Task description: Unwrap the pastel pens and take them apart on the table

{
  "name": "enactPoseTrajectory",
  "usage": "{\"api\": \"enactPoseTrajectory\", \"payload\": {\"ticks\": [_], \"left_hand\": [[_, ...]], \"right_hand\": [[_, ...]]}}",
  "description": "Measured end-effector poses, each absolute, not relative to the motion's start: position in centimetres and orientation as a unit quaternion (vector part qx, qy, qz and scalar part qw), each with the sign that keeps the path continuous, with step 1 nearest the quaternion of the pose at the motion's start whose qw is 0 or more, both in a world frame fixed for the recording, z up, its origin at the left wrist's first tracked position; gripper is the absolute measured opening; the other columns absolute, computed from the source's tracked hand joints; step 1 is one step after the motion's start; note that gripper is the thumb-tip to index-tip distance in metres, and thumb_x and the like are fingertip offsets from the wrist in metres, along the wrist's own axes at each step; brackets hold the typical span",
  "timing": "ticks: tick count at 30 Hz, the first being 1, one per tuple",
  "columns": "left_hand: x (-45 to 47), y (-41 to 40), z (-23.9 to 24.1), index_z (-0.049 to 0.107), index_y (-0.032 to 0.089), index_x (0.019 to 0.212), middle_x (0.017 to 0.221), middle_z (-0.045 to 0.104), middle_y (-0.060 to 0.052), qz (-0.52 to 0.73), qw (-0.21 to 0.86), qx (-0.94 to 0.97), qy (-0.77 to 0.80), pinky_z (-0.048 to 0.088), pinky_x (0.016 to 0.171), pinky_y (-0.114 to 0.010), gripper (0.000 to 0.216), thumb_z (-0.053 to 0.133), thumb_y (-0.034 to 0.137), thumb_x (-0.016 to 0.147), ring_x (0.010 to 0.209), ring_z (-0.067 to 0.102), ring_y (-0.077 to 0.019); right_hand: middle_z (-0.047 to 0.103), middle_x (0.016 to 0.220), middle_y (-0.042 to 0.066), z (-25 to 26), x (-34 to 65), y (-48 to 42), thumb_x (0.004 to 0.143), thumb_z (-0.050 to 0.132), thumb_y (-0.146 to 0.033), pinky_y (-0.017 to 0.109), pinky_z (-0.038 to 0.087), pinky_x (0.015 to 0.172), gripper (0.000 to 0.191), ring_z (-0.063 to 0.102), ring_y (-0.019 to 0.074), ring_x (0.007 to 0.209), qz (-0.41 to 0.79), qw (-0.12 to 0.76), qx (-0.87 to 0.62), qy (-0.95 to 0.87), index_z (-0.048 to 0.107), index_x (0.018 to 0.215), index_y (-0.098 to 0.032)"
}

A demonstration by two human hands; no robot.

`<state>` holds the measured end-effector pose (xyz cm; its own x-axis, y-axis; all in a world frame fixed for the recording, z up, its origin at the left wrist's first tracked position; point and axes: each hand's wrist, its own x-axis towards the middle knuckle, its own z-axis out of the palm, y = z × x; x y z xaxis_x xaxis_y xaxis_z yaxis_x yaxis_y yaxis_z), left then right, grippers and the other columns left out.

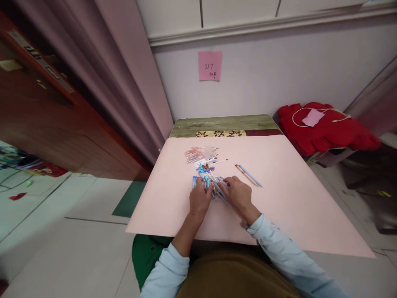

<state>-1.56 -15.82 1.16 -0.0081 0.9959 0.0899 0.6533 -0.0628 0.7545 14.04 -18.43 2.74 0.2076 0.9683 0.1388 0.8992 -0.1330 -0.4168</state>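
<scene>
My left hand (199,199) is closed at the front of a heap of pen parts, thumb and fingertips among light-blue pieces (206,181). Just right of it, my right hand (240,193) bends over grey-blue pen barrels (221,191), its fingers drawn together. What either hand pinches is too small and covered to make out. Behind the fingers lie small blue and brown pen pieces (205,168). Farther back are thin white refills (209,160) with dark tips and a bundle of clear, pinkish tubes (195,154). Two whole pens (248,175), one orange-tan and one blue, rest side by side to the right.
A pale pink sheet (288,198) covers the table, whose green patterned top (223,123) shows at the back. Red cloth (328,128) with a white cable lies at the right. A brown door (77,120) and purple curtain (130,74) stand left.
</scene>
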Motion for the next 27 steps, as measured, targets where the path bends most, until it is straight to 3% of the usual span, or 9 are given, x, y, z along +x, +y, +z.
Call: {"api": "enactPoseTrajectory", "payload": {"ticks": [3, 9, 19, 23, 27], "left_hand": [[-1.8, -15.5, 0.8, 0.055, 0.02, 0.11, 0.067, 0.063, 0.0, 0.276, 0.227, 0.687, 0.633, 0.038, 0.064, -0.028, 0.033, 0.059, 0.042, 0.086, 0.066, 0.062, -0.0208], [-2.2, -15.0, -0.2, 0.058, 0.019, 0.103, 0.066, 0.065, 0.001, 0.306, 0.229, 0.69, 0.615, 0.041, 0.066, -0.027, 0.023, 0.056, 0.036, 0.087, 0.064, 0.063, -0.0174], [-3.2, -13.9, 0.9, 0.063, 0.019, 0.082, 0.054, 0.059, 0.003, 0.452, 0.362, 0.537, 0.613, 0.044, 0.056, -0.023, 0.02, 0.064, 0.039, 0.077, 0.053, 0.058, -0.0134], [-3.5, -13.9, 1.3, 0.062, 0.017, 0.083, 0.055, 0.059, 0.003, 0.49, 0.425, 0.474, 0.596, 0.041, 0.05, -0.021, 0.023, 0.067, 0.039, 0.076, 0.048, 0.052, -0.0104], [-2.0, -14.4, 2.3, 0.064, 0.014, 0.094, 0.074, 0.068, -0.002, 0.484, 0.58, 0.415, 0.507, 0.033, 0.043, -0.019, 0.034, 0.071, 0.04, 0.074, 0.046, 0.048, -0.0064]], "right_hand": [[0.068, 0.098, 0.002, 2.3, 15.9, -18.4, 0.094, 0.049, -0.048, 0.026, 0.026, 0.057, 0.031, 0.062, 0.0145, 0.078, 0.063, 0.211, -0.766, -0.604, 0.069, 0.1, -0.026], [0.066, 0.099, 0.004, 2.1, 21.8, -18.9, 0.093, 0.049, -0.041, 0.027, 0.028, 0.055, 0.025, 0.062, 0.0177, 0.075, 0.036, 0.106, -0.844, -0.524, 0.066, 0.102, -0.023], [0.067, 0.091, 0.01, 1.8, 22.4, -18.4, 0.092, 0.044, -0.029, 0.028, 0.037, 0.06, 0.028, 0.065, 0.0208, 0.074, 0.023, 0.057, -0.836, -0.546, 0.069, 0.094, -0.017], [0.07, 0.085, 0.007, 3.1, 21.7, -19.2, 0.088, 0.051, -0.035, 0.028, 0.035, 0.059, 0.024, 0.064, 0.0214, 0.073, 0.063, 0.146, -0.823, -0.545, 0.071, 0.089, -0.021], [0.065, 0.066, 0.002, 4.1, 18.9, -19.8, 0.08, 0.06, -0.044, 0.026, 0.036, 0.057, 0.025, 0.057, 0.016, 0.06, 0.324, 0.346, -0.71, -0.521, 0.068, 0.079, -0.021]]}}
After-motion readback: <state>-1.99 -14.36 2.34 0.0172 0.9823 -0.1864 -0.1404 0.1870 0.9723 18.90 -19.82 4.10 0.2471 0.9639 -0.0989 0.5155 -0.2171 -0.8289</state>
